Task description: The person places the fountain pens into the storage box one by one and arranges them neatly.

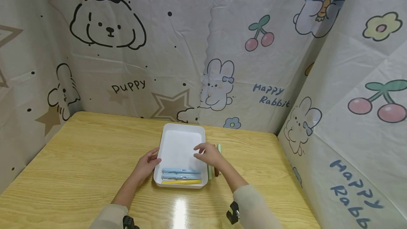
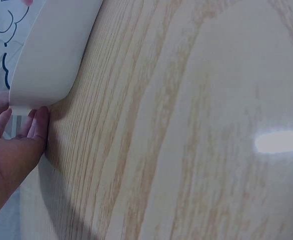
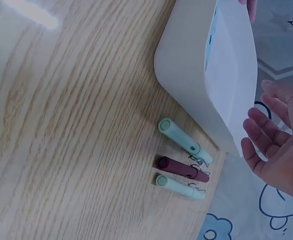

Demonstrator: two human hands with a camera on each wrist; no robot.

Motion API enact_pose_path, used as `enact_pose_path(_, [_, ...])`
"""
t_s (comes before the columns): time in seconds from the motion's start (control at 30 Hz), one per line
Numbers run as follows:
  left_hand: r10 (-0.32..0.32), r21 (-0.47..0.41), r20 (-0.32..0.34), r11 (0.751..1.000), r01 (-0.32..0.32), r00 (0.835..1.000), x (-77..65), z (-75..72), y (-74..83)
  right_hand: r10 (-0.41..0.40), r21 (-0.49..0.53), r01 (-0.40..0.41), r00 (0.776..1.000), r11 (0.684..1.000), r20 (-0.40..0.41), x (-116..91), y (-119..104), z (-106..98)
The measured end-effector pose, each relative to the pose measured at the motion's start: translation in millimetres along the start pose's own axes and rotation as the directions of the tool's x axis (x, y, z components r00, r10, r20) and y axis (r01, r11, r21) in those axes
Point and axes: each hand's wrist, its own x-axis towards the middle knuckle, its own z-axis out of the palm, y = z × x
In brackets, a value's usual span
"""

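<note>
A white rectangular tray [image 1: 182, 147] lies on the table. Across its near end, side by side, are two light blue pens [image 1: 182, 177] and a yellow pen [image 1: 181, 182]. My left hand [image 1: 147, 165] grips the tray's left wall, thumb at the rim and fingers low on the outside, as the left wrist view shows. Over the tray's right rim hovers my right hand [image 1: 210, 154], fingers loosely bent and holding nothing. Just right of the tray, in the right wrist view, lie a pale green pen [image 3: 184, 140], a dark red pen [image 3: 183, 169] and another pale green pen [image 3: 180, 187], all with metal clips.
The light wooden table [image 1: 105, 151] carries all of this. Printed cloth [image 1: 178, 52] hangs behind it and along both sides, close to the table's edges. A bright reflection shows on the tabletop in front of the tray.
</note>
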Motion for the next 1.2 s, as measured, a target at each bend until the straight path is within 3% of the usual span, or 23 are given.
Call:
enact_pose_path(0.9, [-0.002,0.008,-0.009,1.000,0.002,1.000,0.0,-0.2,0.5,0.177,0.164,-0.148,0.968,0.975,-0.180,-13.1,42.7,-8.6])
enact_pose_path(1.2, [0.000,0.017,-0.011,1.000,0.000,1.000,0.1,0.0,0.1,0.281,0.178,-0.246,0.935,0.953,-0.216,-16.9,55.6,-8.2])
